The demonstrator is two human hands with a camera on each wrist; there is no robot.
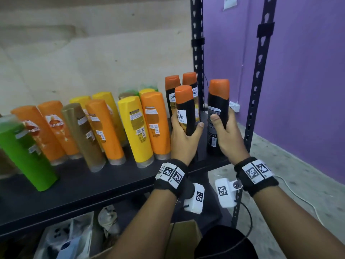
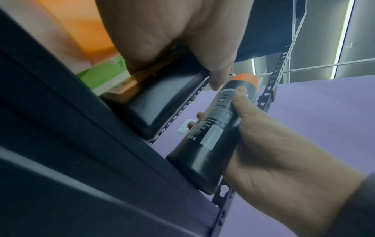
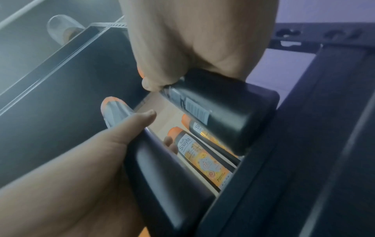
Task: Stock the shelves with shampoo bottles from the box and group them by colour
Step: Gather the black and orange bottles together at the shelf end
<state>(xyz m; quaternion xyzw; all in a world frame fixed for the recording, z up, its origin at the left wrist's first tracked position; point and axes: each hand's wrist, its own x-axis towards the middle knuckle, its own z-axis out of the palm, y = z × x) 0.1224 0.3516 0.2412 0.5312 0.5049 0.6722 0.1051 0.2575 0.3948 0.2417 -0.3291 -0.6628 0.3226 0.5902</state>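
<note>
The left hand grips one black orange-capped plastic shampoo bottle; the right hand clasps another black orange-capped bottle, seemingly resting on the black metal shelf.

Left hand seen close at top, wrapped round base of black plastic bottle with brown-gold side. Right hand curled round second black bottle with orange cap, back label shown, base at front edge of dark metal shelf. Purple wall behind; perforated black upright seen beside cap.
</note>
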